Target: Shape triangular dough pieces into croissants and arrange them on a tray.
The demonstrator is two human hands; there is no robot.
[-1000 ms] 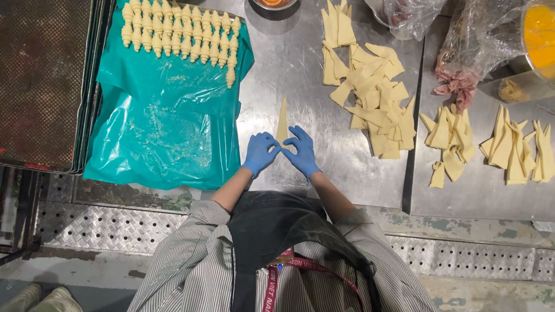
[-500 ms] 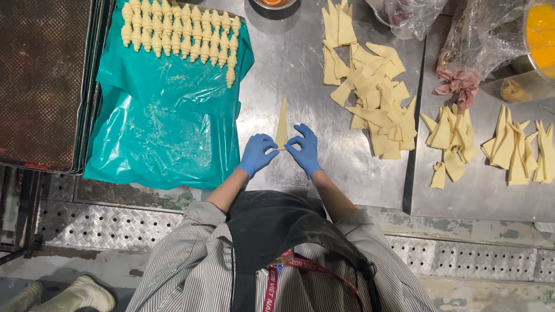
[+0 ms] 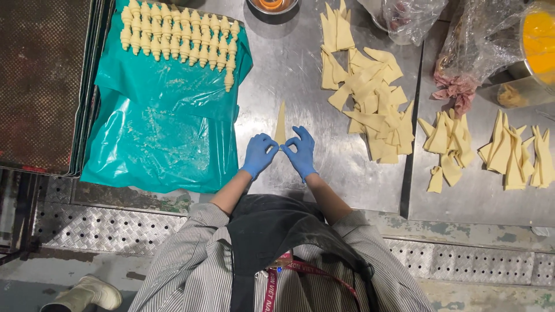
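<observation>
Gloved left hand (image 3: 259, 155) and right hand (image 3: 300, 152) pinching dough triangle (image 3: 281, 124) base, clear plastic bag (image 3: 469, 52) upper right

Both hands wear bright blue gloves: the left hand (image 3: 258, 155) and the right hand (image 3: 301, 152). The dough triangle (image 3: 281, 122) between them is pale yellow, as are the heaped dough triangles (image 3: 370, 98) and the rolled dough pieces (image 3: 179, 40). Those rolls lie on a teal plastic sheet (image 3: 156, 133) dusted with pale crumbs. The table (image 3: 289, 69) is grey brushed steel. The tray (image 3: 40, 81) is dark brown mesh. The shirt (image 3: 191, 271) has grey and white stripes, the apron (image 3: 272, 231) is black, the lanyard (image 3: 272, 286) red. A container (image 3: 537, 40) holds vivid orange-yellow.
</observation>
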